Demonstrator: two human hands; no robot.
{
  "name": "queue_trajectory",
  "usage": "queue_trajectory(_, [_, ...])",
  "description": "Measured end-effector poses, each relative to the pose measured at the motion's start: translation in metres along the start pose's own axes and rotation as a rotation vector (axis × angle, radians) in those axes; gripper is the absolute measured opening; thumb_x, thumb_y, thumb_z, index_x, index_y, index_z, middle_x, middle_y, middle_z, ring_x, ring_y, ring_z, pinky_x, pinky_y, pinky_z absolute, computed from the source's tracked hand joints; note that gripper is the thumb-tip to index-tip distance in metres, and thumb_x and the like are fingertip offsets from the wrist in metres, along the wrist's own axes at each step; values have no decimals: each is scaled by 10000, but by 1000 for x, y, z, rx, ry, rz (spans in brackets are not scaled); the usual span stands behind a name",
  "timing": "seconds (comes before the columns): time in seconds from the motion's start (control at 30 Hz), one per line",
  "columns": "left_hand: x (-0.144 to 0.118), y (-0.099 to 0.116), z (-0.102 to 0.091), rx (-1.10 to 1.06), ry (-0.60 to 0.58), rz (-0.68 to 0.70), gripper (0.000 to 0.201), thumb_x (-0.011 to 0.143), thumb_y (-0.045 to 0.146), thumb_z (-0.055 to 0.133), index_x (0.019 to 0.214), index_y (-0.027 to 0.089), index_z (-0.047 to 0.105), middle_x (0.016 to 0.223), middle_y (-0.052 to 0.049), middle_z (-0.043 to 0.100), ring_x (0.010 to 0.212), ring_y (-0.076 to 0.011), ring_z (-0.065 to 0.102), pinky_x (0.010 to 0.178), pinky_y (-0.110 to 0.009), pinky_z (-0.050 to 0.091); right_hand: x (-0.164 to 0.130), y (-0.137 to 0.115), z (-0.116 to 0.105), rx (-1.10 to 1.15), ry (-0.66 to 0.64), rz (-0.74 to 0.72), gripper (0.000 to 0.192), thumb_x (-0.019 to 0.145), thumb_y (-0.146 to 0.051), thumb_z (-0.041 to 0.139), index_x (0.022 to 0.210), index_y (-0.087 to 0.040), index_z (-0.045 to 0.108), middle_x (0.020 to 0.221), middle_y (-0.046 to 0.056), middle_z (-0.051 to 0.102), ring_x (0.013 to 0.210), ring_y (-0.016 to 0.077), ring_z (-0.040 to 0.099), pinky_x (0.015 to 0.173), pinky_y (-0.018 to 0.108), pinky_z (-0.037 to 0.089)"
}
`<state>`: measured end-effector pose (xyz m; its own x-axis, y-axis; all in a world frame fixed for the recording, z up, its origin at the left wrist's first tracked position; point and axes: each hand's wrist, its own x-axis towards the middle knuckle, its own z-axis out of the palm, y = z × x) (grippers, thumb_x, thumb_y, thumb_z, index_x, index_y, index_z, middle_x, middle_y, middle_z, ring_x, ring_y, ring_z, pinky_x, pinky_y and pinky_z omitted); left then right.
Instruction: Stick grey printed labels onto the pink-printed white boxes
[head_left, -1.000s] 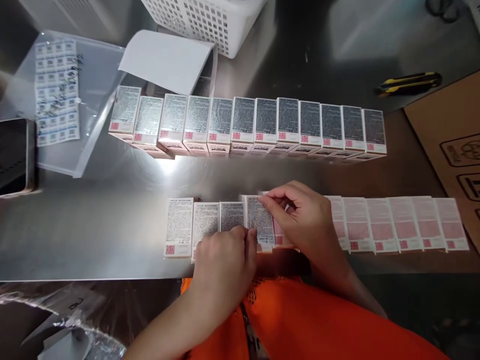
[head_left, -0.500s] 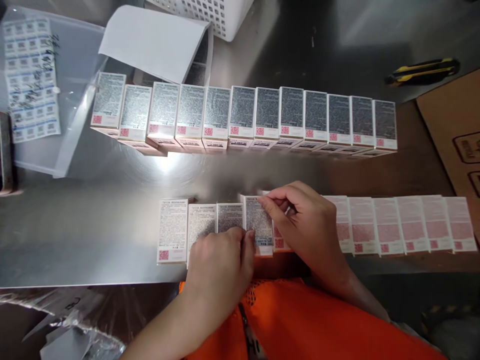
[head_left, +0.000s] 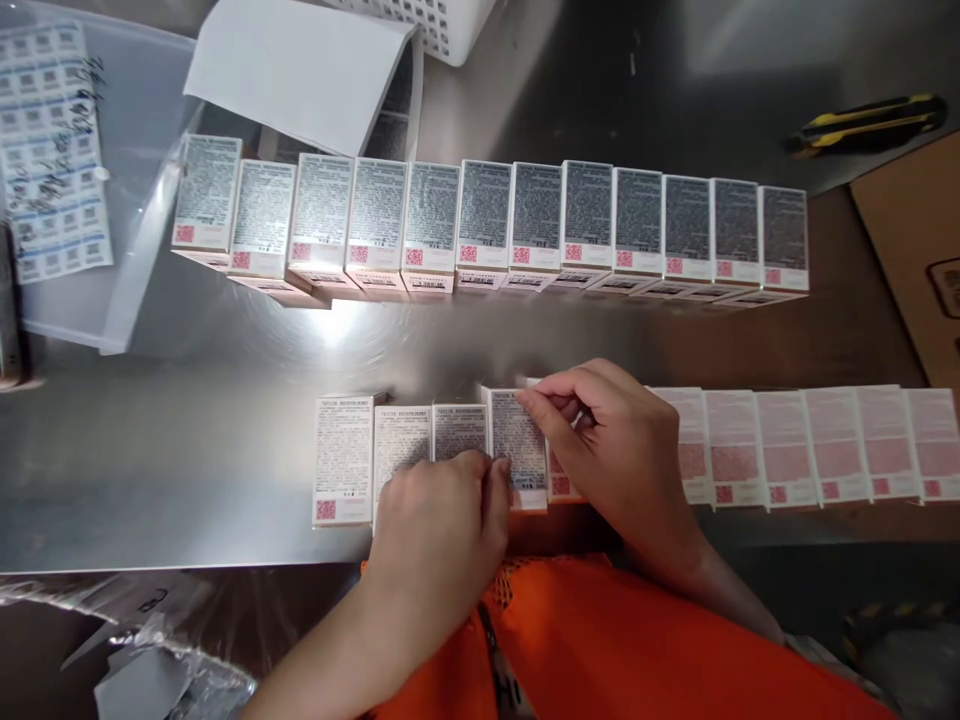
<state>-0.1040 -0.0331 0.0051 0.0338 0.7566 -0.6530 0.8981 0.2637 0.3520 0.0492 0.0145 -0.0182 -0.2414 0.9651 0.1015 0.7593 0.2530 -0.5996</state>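
White printed label (head_left: 517, 440), pinched by left hand (head_left: 439, 530) and right hand (head_left: 615, 450) fingers, over small box.

Single head cam, worn high, aimed fwd and steeply down at steel tabletop (head_left: 187, 470); hands seen close, near bottom edge.

Left hand (head_left: 439, 525) curled, knuckles up, fingertips pinched forward. Right hand (head_left: 615, 450) arched, thumb and forefinger pinched together, wrist angled in from lower right.
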Motion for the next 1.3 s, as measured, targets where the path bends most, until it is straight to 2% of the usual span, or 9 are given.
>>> queue_trajectory(0.33, [0, -2, 3, -5, 16, -3, 382, 954, 362, 403, 692, 228, 646, 651, -51, 702, 599, -228, 634, 568, -338, 233, -2, 1, 3, -41, 7, 14, 138, 896, -260, 665, 765, -215, 665, 699, -13, 616, 649, 138, 592, 602, 279, 429])
queue_trajectory(0.4, [0, -1, 2, -13, 28, -5, 378, 954, 355, 411, 680, 224, 638, 640, -50, 692, 589, -221, 621, 568, -337, 226, -3, 2, 3, -31, 28, 4, 92, 883, -256, 683, 798, -220, 672, 749, -7, 623, 643, 135, 589, 604, 277, 449])
queue_trajectory(0.43, [0, -1, 2, -23, 30, -9, 379, 953, 354, 416, 670, 222, 630, 623, -45, 680, 579, -214, 609, 568, -335, 225, -3, 3, 3, -15, 44, 5, 25, 876, -250, 689, 878, -226, 683, 801, -1, 628, 639, 133, 585, 612, 279, 468])
queue_trajectory(0.53, [-1, 1, 1, -73, 31, -29, 390, 950, 358, 429, 629, 214, 599, 565, -25, 629, 540, -185, 558, 566, -323, 234, -4, 6, 3, 56, 111, 35, 412, 880, -203, 652, 1282, -236, 564, 996, 39, 607, 636, 136, 574, 659, 309, 532])
queue_trajectory(0.6, [-2, 2, 0, -112, 32, -43, 401, 948, 363, 435, 609, 208, 583, 545, -17, 606, 527, -170, 539, 565, -314, 243, -5, 8, 4, 104, 149, 57, 559, 894, -173, 603, 1419, -236, 423, 1061, 61, 579, 657, 144, 583, 667, 328, 554])
queue_trajectory(0.8, [-4, 5, 2, -162, 81, -89, 495, 943, 510, 443, 582, 203, 588, 550, -24, 618, 532, -165, 541, 551, -302, 246, -13, 12, -2, 332, 194, 76, 594, 914, -236, 604, 1440, -285, 333, 1105, 66, 562, 676, 139, 599, 570, 280, 560])
queue_trajectory(0.97, [-4, 12, 2, -92, 116, -134, 528, 936, 547, 448, 554, 204, 569, 507, -24, 600, 518, -169, 540, 549, -301, 247, -20, 9, -19, 494, 288, 124, 588, 897, -302, 647, 1405, -340, 353, 1110, 73, 592, 693, 167, 608, 552, 288, 554])
queue_trajectory(1.17, [-9, 20, 0, 63, 132, -234, 583, 944, 577, 418, 533, 200, 589, 488, -50, 604, 493, -185, 565, 545, -297, 260, -28, 13, -33, 578, 373, 79, 590, 873, -276, 671, 1385, -352, 388, 1112, 63, 606, 655, 161, 605, 558, 314, 564])
queue_trajectory(1.3, [-14, 24, 4, 234, 184, -262, 594, 917, 639, 444, 597, 193, 671, 607, -108, 686, 632, -253, 654, 547, -307, 257, -26, 14, -29, 615, 455, 19, 618, 832, -212, 705, 1373, -310, 423, 1034, 35, 582, 616, 123, 587, 551, 292, 567])
